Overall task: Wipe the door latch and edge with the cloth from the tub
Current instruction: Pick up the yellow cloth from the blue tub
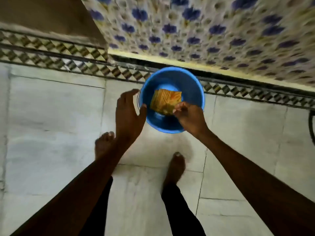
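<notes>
My right grip (186,114) hangs over the near rim of the tub (192,86), its fingers (179,108) curled loosely toward each other at the cloth's near corner. Motion blur keeps me from telling whether they are pinching the cloth or only brushing it. My left grip (128,109) is spread wide, fingers apart and holding nothing, just left of the tub with the thumb close to its rim; I cannot tell if it touches.

The cloth (165,100) lies folded into a rough square, orange-yellow with pale streaks, flat on the tub's bottom, just beyond my right fingertips. The tub is round and blue and stands on the floor (51,116), which is pale tile. Beyond the tub, farther from both grips, a patterned strip of diamond tiles (51,51) runs across, and past it hangs a fabric (204,28) printed with blue flowers. My bare feet (175,167) stand on the floor nearer to me than the tub, below my forearms.
</notes>
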`<state>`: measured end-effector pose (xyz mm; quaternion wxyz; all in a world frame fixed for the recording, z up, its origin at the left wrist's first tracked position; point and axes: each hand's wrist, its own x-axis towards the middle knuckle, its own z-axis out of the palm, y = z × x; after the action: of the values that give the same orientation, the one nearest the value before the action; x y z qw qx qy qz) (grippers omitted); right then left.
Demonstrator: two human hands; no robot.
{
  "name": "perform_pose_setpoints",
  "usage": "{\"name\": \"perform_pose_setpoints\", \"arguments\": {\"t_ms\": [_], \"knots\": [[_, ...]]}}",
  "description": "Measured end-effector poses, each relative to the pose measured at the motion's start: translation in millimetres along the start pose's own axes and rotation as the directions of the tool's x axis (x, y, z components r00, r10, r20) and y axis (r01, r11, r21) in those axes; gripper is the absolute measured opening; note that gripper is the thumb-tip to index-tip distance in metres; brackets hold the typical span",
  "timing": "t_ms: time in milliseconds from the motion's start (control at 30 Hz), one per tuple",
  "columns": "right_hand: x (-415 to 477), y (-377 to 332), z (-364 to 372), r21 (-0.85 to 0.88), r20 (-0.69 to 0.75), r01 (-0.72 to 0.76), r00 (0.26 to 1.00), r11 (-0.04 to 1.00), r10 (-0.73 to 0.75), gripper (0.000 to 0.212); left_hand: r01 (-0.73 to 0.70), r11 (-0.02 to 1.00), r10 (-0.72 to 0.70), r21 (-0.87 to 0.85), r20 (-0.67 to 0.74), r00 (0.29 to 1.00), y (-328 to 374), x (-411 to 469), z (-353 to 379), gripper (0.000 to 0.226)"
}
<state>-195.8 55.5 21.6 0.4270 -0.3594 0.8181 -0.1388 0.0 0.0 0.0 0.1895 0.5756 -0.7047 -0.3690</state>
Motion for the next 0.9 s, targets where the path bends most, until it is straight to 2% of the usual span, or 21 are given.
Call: {"name": "perform_pose_setpoints", "arguments": {"t_ms": [67, 167, 267, 367, 433, 567, 633, 700, 733, 800, 833, 900], "knots": [[54, 22, 28, -0.219, 0.123, 0.014, 0.992, 0.976, 0.013, 0.033, 0.032, 0.996, -0.031, 0.089, -0.008, 0.999, -27, 14, 32, 0.063], [124, 48, 65, -0.449, 0.278, 0.142, 0.961, 0.882, -0.013, 0.069, 0.010, 0.993, -0.011, 0.118, 0.010, 1.000, -52, 26, 67, 0.063], [167, 65, 90, -0.670, 0.301, 0.255, 0.952, 0.697, -0.059, 0.086, -0.028, 1.000, 0.027, -0.004, -0.050, 0.998, -61, 27, 83, 0.061], [186, 75, 105, -0.728, 0.250, 0.250, 0.964, 0.639, -0.092, 0.102, -0.024, 0.997, 0.017, -0.069, -0.102, 0.995, -60, 24, 89, 0.060], [185, 77, 110, -0.761, 0.206, 0.215, 0.975, 0.612, -0.086, 0.099, -0.002, 0.997, -0.005, -0.071, -0.101, 0.995, -59, 24, 90, 0.063], [168, 71, 105, -0.818, 0.168, 0.157, 0.985, 0.554, -0.032, 0.051, 0.030, 0.999, -0.031, -0.019, -0.064, 0.997, -57, 21, 88, 0.069], [149, 62, 98, -0.820, 0.155, 0.146, 0.987, 0.554, -0.031, 0.048, 0.066, 0.998, -0.066, 0.022, -0.010, 0.998, -55, 24, 84, 0.072], [120, 44, 84, -0.739, 0.104, 0.086, 0.995, 0.668, -0.013, 0.047, 0.121, 0.991, -0.124, 0.052, 0.055, 0.991, -49, 24, 71, 0.074], [105, 34, 73, -0.628, 0.084, 0.029, 0.996, 0.778, 0.031, 0.042, 0.145, 0.988, -0.149, 0.051, 0.085, 0.985, -44, 22, 62, 0.074], [78, 14, 48, -0.271, 0.119, -0.114, 0.981, 0.956, 0.151, 0.029, 0.210, 0.978, -0.209, -0.009, 0.100, 0.973, -28, 21, 40, 0.066], [61, 0, 33, -0.088, 0.146, -0.173, 0.972, 0.981, 0.184, 0.029, 0.247, 0.968, -0.241, -0.049, 0.104, 0.965, -16, 21, 22, 0.057], [20, -35, 1, 0.173, 0.182, -0.228, 0.964, 0.958, 0.196, 0.037, 0.321, 0.930, -0.306, -0.181, 0.107, 0.946, 12, 18, -21, 0.029]]}}
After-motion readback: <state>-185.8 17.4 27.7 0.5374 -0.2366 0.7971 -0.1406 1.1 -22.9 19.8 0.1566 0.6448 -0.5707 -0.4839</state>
